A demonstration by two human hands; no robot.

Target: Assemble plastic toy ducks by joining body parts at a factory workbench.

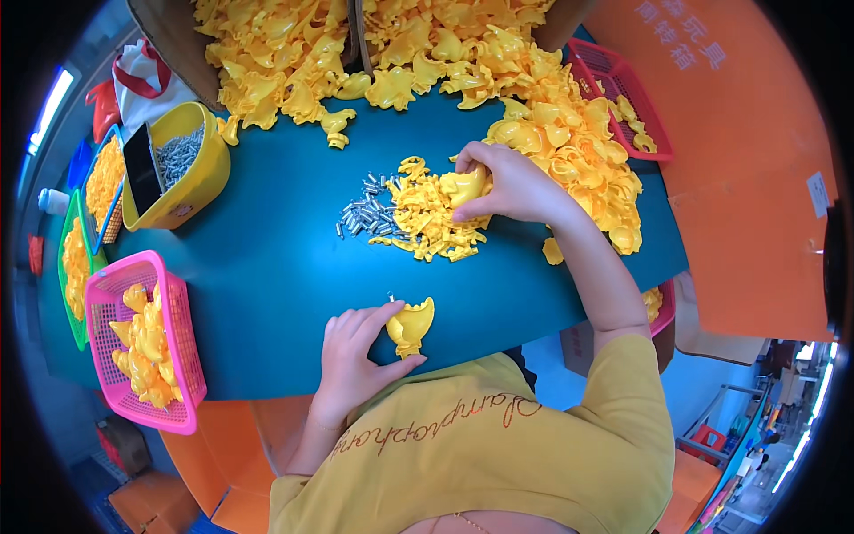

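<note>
- Left hand (351, 356): thumb and fingers pinch a yellow duck-shaped shell half (410, 326), held just above the teal tabletop (267, 267) near the front edge. A small screw seems to stick up at its top rim; too small to be sure.
- Risk: the pinch sits on the shell's edge only. If the fingers ease, the shell tips and that screw, if it is one, rolls off the near edge.
- Right hand (511, 187): fingers curl over a second yellow shell piece (464, 189), lying on a small heap of yellow plastic bits (427, 218). Grip looks closed on it, though the fingertips are partly hidden.
- Risk: pulling the piece out could drag neighbouring bits along and scatter them.
- Loose steel screws (366, 214) lie touching the heap's left side. Risk: a sweep of the hand pushes them under the bits, where they are hard to find.
- Big pile of yellow shells (569, 133) slopes just behind the right wrist; a nudge could slide it onto the work spot.
- Pink basket (182, 356) of finished-looking pieces overhangs the left table edge; an elbow bump could tip it.
</note>
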